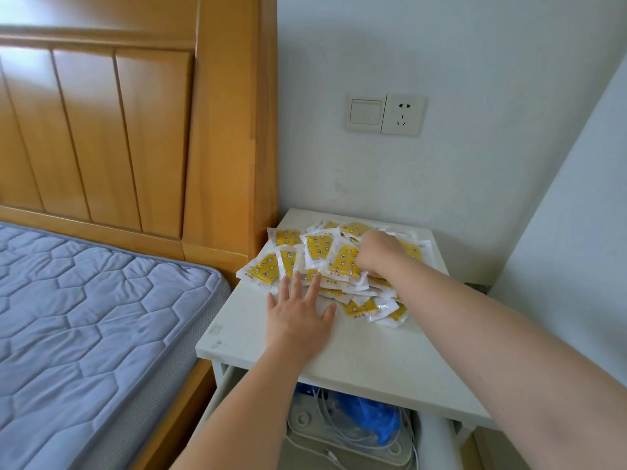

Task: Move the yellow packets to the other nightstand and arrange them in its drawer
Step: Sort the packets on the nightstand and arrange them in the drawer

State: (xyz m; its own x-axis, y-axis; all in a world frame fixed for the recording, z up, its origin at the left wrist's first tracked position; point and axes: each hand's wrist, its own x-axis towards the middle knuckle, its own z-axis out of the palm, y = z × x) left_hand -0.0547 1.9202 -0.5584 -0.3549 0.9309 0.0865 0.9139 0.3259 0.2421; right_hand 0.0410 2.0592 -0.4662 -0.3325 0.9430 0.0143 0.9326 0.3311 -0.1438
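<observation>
**Two hands at a heap of yellow packets on a bedside nightstand.**

From the left: a blue quilted mattress [84, 317] and wooden headboard [101, 130]. A white nightstand [356, 354] stands just beside them. The left hand [297, 317] lies flat and released on its worktop, fingertips touching the near edge of the yellow packets [319, 251], which are piled loosely across the rear of the worktop. The right hand [378, 252] rests on the heap, its fingers hidden beneath it, so a grasp cannot be told. A wall switch [364, 112] and socket [403, 114] sit above. Below, the open drawer [436, 446] holds blue plastic [369, 418] and white cables [325, 401].
</observation>
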